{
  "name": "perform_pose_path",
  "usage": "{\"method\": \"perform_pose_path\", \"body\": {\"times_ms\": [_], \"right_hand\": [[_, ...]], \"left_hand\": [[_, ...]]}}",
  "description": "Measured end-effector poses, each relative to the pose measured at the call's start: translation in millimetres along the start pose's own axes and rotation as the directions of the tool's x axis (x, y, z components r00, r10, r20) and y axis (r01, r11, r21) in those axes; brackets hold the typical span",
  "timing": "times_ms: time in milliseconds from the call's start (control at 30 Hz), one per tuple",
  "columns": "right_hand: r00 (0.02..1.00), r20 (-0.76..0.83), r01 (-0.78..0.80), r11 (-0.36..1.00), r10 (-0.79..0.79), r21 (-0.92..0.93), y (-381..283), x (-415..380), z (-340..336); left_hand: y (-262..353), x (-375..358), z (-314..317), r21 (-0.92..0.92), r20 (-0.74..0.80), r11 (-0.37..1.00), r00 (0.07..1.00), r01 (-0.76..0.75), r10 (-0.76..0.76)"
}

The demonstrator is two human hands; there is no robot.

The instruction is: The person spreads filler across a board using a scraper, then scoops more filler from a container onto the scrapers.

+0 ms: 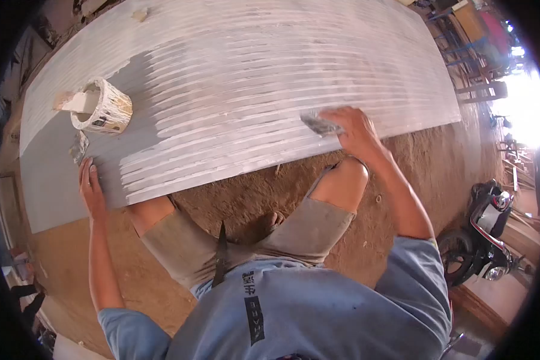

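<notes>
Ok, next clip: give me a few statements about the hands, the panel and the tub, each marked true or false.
1. The right hand presses a scraper onto the panel. True.
2. The left hand grips the tub. False: it lies flat on the panel's near edge, apart from the tub.
3. The tub stands on the bare grey part of the panel. True.
4. White ridged streaks cover the whole panel. False: the left end is bare grey.
5. The panel leans upright against a wall. False: it lies flat on the dirt floor.
</notes>
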State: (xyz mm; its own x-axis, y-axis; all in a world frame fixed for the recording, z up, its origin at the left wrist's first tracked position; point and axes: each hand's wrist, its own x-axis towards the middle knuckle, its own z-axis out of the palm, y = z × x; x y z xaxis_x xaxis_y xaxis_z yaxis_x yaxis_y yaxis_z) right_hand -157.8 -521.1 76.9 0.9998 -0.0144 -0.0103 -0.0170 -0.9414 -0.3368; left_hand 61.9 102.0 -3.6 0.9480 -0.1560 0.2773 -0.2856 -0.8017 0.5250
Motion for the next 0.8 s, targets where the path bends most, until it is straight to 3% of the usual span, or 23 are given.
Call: {"method": "perform_pose_path", "body": {"times_ms": [67, 233, 300, 333, 400, 433, 467, 600, 667, 733, 800], "right_hand": [[0.992, 0.084, -0.085, 0.988, 0.097, -0.128, -22, -35, 2], [0.984, 0.084, -0.141, 0.977, 0.156, -0.159, -49, -79, 8], [0.957, -0.037, -0.287, 0.958, 0.287, -0.01, -33, -88, 6], [0.933, -0.095, -0.356, 0.929, 0.348, -0.097, -20, -84, -6], [0.752, -0.229, -0.653, 0.747, 0.619, -0.124, 4, -71, -28], [0.698, -0.267, -0.713, 0.677, 0.664, -0.18, 33, -69, -30], [0.645, -0.303, -0.764, 0.603, 0.701, -0.231, 62, -70, -23], [0.687, -0.266, -0.726, 0.66, 0.676, -0.195, 108, -67, 25], [0.759, -0.176, -0.65, 0.724, 0.626, -0.231, -2, -45, 26], [0.757, 0.035, -0.642, 0.752, 0.653, -0.147, -111, -15, 20], [0.858, 0.081, -0.497, 0.859, 0.507, -0.121, -191, 8, 34]], "left_hand": [[2, -1, -3, 0.023, 0.008, 0.999, 1.0, -0.025, 0.025], [-5, 3, 0, 0.042, -0.004, 0.993, 0.994, -0.109, 0.11], [-11, 1, 1, 0.005, -0.008, 0.995, 0.995, -0.095, 0.095], [-9, -2, -2, 0.003, -0.005, 0.996, 0.996, -0.091, 0.091], [6, -1, -7, 0.059, 0.008, 0.995, 0.997, -0.083, 0.082], [8, 0, -6, 0.058, 0.003, 0.995, 0.997, -0.081, 0.081], [7, -1, -6, 0.045, 0.008, 0.995, 0.996, -0.085, 0.085], [6, -2, -7, 0.06, -0.011, 0.997, 0.998, -0.056, 0.057], [6, -1, -8, 0.045, -0.011, 0.998, 0.999, -0.042, 0.042], [11, -2, -9, -0.016, -0.025, 0.999, 0.999, -0.033, 0.033], [-1, -2, -3, -0.021, -0.042, 0.999, 0.998, -0.047, 0.047]]}}
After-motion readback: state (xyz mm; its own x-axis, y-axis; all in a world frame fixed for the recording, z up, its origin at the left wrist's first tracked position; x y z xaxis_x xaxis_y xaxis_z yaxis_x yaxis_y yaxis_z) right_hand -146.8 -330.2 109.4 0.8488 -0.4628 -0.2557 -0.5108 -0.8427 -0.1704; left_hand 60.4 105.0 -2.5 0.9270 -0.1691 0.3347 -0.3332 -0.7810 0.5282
